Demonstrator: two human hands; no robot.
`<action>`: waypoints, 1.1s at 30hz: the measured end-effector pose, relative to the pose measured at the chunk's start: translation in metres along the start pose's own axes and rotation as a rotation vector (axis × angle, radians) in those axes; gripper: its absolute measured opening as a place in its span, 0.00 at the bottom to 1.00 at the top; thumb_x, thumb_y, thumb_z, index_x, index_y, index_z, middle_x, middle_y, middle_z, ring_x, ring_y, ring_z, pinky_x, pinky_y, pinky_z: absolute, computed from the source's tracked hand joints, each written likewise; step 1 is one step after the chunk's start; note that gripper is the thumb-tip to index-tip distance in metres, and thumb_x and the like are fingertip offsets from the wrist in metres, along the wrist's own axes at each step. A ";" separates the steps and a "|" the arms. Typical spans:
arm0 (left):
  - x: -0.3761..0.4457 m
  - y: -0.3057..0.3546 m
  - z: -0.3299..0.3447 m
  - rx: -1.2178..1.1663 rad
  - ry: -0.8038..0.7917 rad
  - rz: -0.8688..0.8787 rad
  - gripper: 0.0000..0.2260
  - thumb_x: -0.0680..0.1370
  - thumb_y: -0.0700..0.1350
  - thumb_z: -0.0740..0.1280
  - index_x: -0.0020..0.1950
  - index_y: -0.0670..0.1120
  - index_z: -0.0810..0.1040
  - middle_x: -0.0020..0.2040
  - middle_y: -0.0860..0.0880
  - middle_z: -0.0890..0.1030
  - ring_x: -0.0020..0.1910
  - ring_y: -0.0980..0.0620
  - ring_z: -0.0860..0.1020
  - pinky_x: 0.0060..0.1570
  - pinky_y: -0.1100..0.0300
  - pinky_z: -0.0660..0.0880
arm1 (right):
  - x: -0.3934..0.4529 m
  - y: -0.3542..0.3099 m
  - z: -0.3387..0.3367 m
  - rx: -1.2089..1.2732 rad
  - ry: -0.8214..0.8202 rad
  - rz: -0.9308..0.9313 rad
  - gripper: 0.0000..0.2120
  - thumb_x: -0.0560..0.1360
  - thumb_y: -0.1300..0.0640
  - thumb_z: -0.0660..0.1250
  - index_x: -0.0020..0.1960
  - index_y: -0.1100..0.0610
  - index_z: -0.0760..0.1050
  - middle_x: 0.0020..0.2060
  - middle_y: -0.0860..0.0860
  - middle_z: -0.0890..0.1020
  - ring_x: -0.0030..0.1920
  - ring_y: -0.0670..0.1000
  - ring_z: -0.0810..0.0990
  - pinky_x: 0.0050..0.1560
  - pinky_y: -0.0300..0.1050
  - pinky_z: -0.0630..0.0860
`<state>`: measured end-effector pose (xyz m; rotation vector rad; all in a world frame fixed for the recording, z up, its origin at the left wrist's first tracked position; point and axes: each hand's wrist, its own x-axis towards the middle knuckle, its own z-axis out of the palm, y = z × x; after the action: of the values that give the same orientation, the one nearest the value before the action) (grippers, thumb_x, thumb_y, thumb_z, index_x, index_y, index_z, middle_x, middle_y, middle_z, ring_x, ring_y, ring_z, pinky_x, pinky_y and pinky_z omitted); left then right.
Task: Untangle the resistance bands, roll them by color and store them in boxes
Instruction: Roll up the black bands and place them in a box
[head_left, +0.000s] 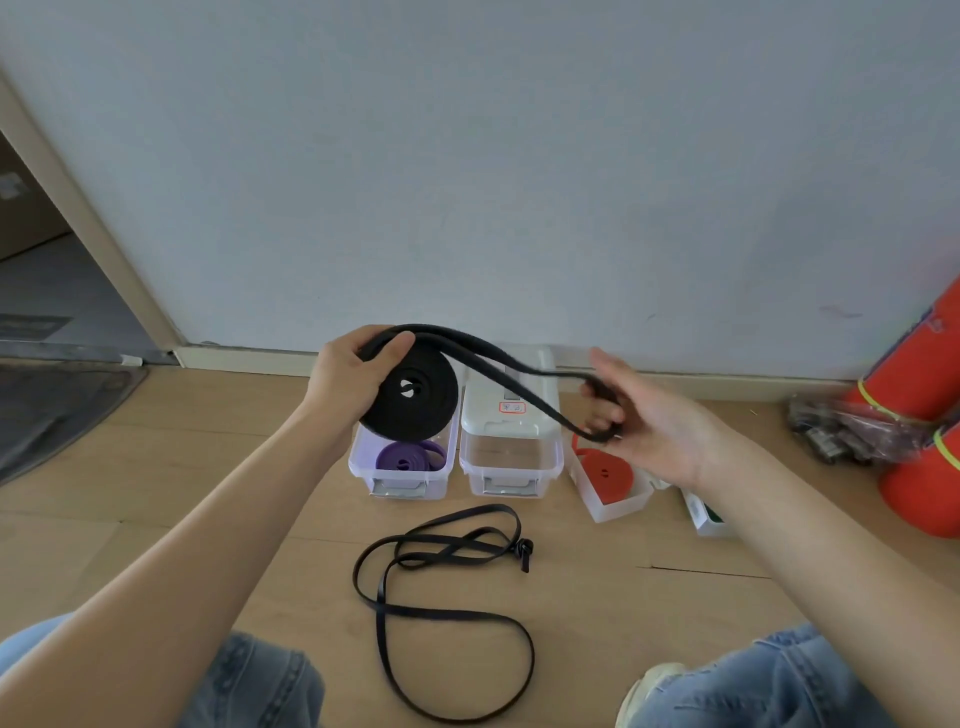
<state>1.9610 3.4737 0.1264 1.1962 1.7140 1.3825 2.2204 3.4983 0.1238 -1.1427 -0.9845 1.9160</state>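
The left hand (353, 376) grips a black coiled band (410, 397) upright in the air, thumb pressed on the outer turn, while the right hand (649, 415) pinches the free tail of the same band between thumb and curled lower fingers, its upper fingers spread; the tail runs as a doubled strip between the two hands. Largest around them is the pale wall (519, 156), then the wooden floor (208, 493), a dark mat (47, 415) cut off at the left edge, and two red rolled mats (919, 415) cut off at the right, with a crumpled clear bag (841, 431) whose contents are hard to make out. Four clear boxes sit by the wall: one (363, 467) with a rolled purple band (402, 457), partly hidden behind the coil; one (511, 462) whose lid (511, 405) leans over its back half; one (618, 504) with a rolled red band (605, 475); and a fourth (706, 517) mostly hidden by the right forearm, something dark green inside. A loose black band (441, 613), knotted at one end, lies on the floor between the knees.
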 end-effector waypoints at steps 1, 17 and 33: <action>-0.003 0.004 0.001 -0.012 -0.034 0.025 0.03 0.76 0.48 0.67 0.48 0.53 0.80 0.41 0.54 0.82 0.42 0.56 0.79 0.36 0.68 0.73 | 0.000 0.002 0.000 -0.147 0.034 -0.013 0.19 0.61 0.45 0.73 0.42 0.59 0.77 0.25 0.49 0.70 0.25 0.47 0.69 0.38 0.42 0.69; -0.033 0.031 0.014 0.281 -0.551 0.287 0.07 0.72 0.52 0.70 0.49 0.60 0.80 0.43 0.57 0.83 0.44 0.61 0.80 0.45 0.63 0.78 | -0.009 0.008 0.020 -0.735 -0.358 -0.281 0.22 0.68 0.51 0.74 0.61 0.46 0.73 0.49 0.47 0.84 0.52 0.48 0.82 0.55 0.44 0.76; -0.033 0.037 0.016 0.029 -0.361 0.151 0.01 0.72 0.50 0.70 0.43 0.56 0.81 0.39 0.58 0.83 0.37 0.62 0.80 0.32 0.72 0.74 | -0.013 0.011 0.030 -0.359 -0.269 -0.378 0.14 0.70 0.51 0.69 0.49 0.58 0.71 0.41 0.56 0.82 0.43 0.52 0.82 0.45 0.41 0.79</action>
<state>1.9975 3.4508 0.1557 1.5136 1.4187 1.1414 2.1959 3.4744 0.1296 -0.8163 -1.6178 1.6489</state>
